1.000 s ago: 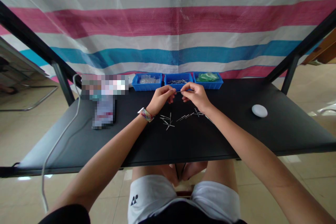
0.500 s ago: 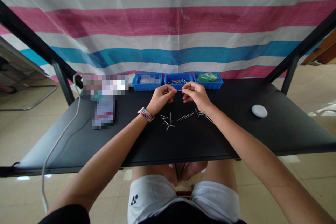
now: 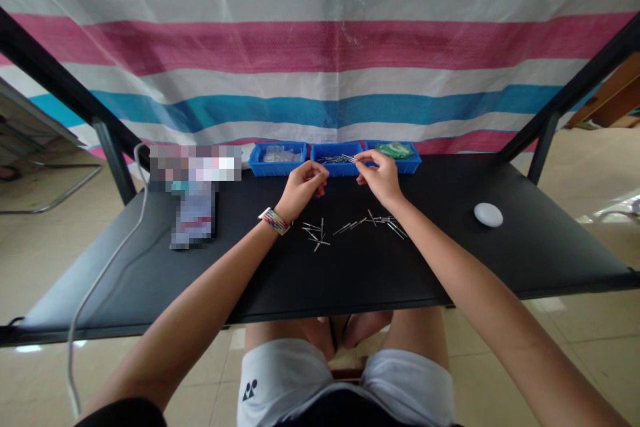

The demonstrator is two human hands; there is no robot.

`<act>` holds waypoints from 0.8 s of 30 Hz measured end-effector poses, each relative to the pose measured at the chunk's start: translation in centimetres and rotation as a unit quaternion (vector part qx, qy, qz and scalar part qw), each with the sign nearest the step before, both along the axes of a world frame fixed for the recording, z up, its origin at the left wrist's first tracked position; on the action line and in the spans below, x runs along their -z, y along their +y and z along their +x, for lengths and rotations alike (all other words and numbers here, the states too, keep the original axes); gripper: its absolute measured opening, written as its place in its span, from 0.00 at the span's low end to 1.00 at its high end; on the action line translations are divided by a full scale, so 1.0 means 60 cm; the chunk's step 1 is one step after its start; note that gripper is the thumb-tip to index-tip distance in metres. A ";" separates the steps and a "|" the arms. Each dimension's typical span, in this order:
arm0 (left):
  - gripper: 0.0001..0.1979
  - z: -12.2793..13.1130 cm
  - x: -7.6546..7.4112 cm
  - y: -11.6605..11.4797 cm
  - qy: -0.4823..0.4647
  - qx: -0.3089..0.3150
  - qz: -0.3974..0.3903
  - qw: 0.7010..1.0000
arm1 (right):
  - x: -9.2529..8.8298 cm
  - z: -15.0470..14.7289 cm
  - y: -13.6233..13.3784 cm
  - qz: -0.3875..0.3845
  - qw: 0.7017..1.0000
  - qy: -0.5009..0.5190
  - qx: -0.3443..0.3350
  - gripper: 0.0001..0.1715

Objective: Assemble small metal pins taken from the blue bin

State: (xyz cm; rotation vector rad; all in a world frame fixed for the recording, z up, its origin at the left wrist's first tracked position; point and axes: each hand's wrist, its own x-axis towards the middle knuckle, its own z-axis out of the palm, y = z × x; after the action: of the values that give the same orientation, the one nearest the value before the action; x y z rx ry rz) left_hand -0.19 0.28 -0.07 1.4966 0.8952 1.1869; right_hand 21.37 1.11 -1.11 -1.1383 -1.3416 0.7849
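Above the near side of the middle blue bin [image 3: 336, 171], my right hand [image 3: 381, 177] pinches a thin silver metal pin [image 3: 349, 158] between thumb and fingertips. To its left, my left hand [image 3: 303, 188] has thumb and fingers pressed together; anything inside them is too small to make out. A gap separates the two hands. Thin metal pins lie in the middle bin. Several more are scattered on the black table below my hands, in a left pile [image 3: 316, 235], a short middle row [image 3: 350, 225] and a right group [image 3: 387, 221] partly beside my right forearm.
A left blue bin [image 3: 277, 169] contains clear plastic pieces; a right blue bin [image 3: 407, 165] contains green ones. A white rounded object [image 3: 489, 214] rests at the right. Blurred items [image 3: 195, 207] and a pale cable [image 3: 113, 267] are at the left. A striped sheet [image 3: 340, 47] hangs behind.
My hands have drawn apart; before, their fingertips nearly met around a thin pin. My right fingertips now hold a pin pointing up-left over the middle bin. The view has shifted slightly.
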 end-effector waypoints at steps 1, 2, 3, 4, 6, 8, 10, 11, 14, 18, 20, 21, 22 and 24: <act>0.13 0.000 0.000 0.000 -0.001 0.000 0.000 1.000 | 0.001 0.006 0.005 0.015 0.999 -0.036 -0.002 0.11; 0.13 0.000 0.000 0.001 -0.003 -0.002 -0.001 1.000 | 0.002 0.011 0.009 0.034 0.997 -0.072 0.000 0.10; 0.13 -0.001 0.000 0.001 -0.005 -0.005 -0.002 1.000 | 0.001 0.016 0.010 0.058 0.993 -0.107 0.010 0.10; 0.12 -0.002 -0.001 0.002 -0.008 -0.010 -0.004 1.000 | -0.001 0.019 0.008 0.085 0.986 -0.139 0.024 0.09; 0.11 -0.004 -0.002 0.002 -0.017 -0.022 -0.010 1.000 | -0.008 0.019 -0.004 0.126 0.973 -0.188 0.034 0.08; 0.11 -0.006 -0.002 0.003 -0.027 -0.032 -0.016 0.999 | -0.017 0.010 -0.025 0.134 0.964 -0.228 -0.024 0.09; 0.11 -0.007 -0.002 0.004 -0.034 -0.039 -0.018 0.999 | -0.023 -0.006 -0.049 0.127 0.942 -0.276 -0.145 0.11; 0.11 -0.008 -0.002 0.004 -0.037 -0.042 -0.018 0.998 | -0.023 -0.016 -0.060 0.134 0.921 -0.305 -0.199 0.13; 0.11 -0.007 -0.002 0.005 -0.043 -0.052 -0.015 0.998 | -0.019 -0.044 -0.083 0.147 0.876 -0.366 -0.277 0.15; 0.11 -0.008 -0.002 0.006 -0.047 -0.053 -0.013 0.997 | -0.012 -0.054 -0.090 0.132 0.857 -0.391 -0.308 0.12; 0.10 -0.009 -0.002 0.007 -0.043 -0.051 -0.012 0.998 | -0.013 -0.045 -0.085 0.130 0.856 -0.395 -0.308 0.11; 0.10 -0.009 -0.002 0.007 -0.040 -0.050 -0.013 0.998 | -0.014 -0.039 -0.081 0.127 0.857 -0.397 -0.305 0.11; 0.10 -0.010 -0.002 0.007 -0.037 -0.049 -0.014 0.998 | -0.015 -0.032 -0.077 0.123 0.859 -0.396 -0.300 0.11; 0.10 -0.010 -0.003 0.006 -0.027 -0.042 -0.018 0.999 | -0.014 -0.018 -0.064 0.112 0.872 -0.378 -0.291 0.12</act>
State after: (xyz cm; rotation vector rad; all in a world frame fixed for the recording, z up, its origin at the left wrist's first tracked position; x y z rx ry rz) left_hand -0.81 0.67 0.10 1.4041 0.9454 1.2599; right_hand 20.28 -2.73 -0.28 -0.8733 -2.4454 0.5763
